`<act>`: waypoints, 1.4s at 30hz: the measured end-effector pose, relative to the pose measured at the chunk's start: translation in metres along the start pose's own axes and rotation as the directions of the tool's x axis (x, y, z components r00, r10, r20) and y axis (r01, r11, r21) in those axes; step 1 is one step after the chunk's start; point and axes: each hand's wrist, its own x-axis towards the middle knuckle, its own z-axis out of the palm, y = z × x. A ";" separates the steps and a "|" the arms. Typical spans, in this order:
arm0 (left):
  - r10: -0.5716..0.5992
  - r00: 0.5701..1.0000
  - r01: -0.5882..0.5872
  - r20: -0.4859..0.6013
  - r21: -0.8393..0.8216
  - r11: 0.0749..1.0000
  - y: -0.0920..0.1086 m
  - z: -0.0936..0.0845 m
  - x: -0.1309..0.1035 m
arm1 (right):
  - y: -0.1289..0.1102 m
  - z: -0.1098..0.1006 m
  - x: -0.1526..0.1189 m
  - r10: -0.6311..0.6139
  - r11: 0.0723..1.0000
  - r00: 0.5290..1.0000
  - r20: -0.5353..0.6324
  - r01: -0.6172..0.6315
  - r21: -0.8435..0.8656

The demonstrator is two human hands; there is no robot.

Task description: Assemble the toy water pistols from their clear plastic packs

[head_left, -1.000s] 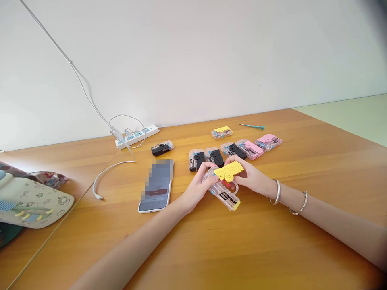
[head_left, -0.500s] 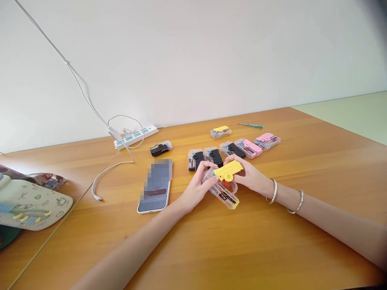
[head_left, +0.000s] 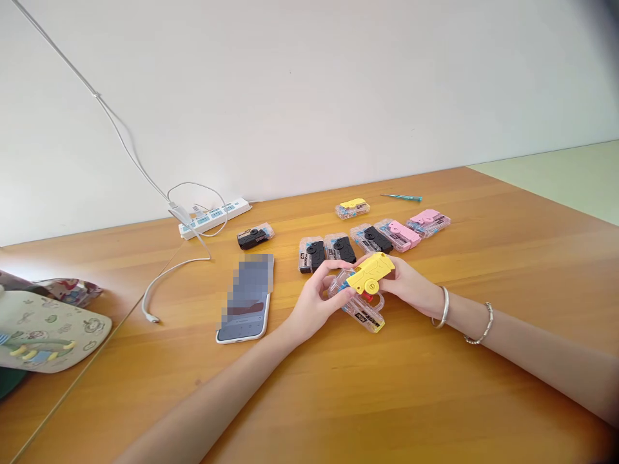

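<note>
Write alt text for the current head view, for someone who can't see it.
Left hand and right hand hold a yellow-and-clear mini water gun over a wooden table. Beyond lie four black water guns, two pink ones, another yellow one and a teal screwdriver; to the left, a smartphone and a power strip.

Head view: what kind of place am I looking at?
Probably a desk or work table in a home or small office: a wooden table against a plain white wall, with a power strip and a phone lying on it.
</note>
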 end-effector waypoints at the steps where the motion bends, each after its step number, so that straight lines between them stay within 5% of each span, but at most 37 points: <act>1: -0.004 1.000 0.004 -0.008 0.010 1.000 0.000 0.000 0.000 | 0.001 0.000 0.000 -0.022 1.000 1.000 -0.008 0.022 -0.012; 8: -0.027 0.999 0.027 -0.019 0.003 1.000 0.003 0.002 -0.001 | -0.001 0.003 -0.001 0.063 0.993 0.998 -0.017 -0.061 0.106; 20: -0.029 0.999 0.029 0.025 -0.026 0.999 0.003 0.006 -0.002 | -0.003 -0.002 0.002 0.004 0.985 0.996 -0.090 0.012 0.171; 38: 0.014 0.995 0.010 -0.096 0.247 0.969 0.002 0.005 -0.003 | -0.004 -0.012 0.008 -0.009 0.995 0.982 -0.187 0.028 0.095; 42: 0.063 0.995 -0.018 -0.075 0.489 0.872 0.003 0.007 -0.003 | -0.005 -0.015 0.008 0.003 0.997 0.977 -0.214 0.013 0.075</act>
